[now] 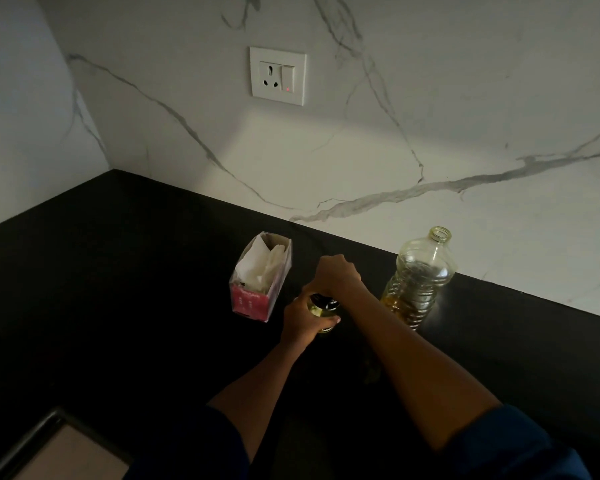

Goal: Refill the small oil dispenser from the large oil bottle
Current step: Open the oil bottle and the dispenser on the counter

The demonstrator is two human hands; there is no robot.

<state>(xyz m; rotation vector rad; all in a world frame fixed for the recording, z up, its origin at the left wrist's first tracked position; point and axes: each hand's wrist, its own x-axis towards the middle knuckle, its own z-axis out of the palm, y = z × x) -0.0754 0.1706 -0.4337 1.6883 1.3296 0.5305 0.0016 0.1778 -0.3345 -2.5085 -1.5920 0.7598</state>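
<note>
At the near edge, two dark blue sleeves (520,445) are showing, and both forearms are reaching forward over the black surface (118,271). The left hand (300,320) is wrapping its fingers around the body of the small oil dispenser (321,308), which is standing on the surface just in front of the person, between the two arms. I think this grip is there to keep the dispenser from turning or tipping. The right hand (335,277) is coming from above with its fingers curled down over the black cap (326,302), so it is gripping the top while the other hand is steadying the bottom. Whether the cap is going on or coming off, I cannot tell; some yellowish oil is showing inside the glass. Just to the left, a little further, a tissue box (260,277) is standing with white paper sticking out, probably kept near for wiping drops. To the right, the large oil bottle (416,285) is standing upright and apart from both hands, its neck open without a cap, and only a little oil is lying at its bottom. It is staying close to the wall, perhaps so that an elbow is not knocking it. Behind everything, on the marble wall, a white socket (278,76) is showing a small red light.
</note>
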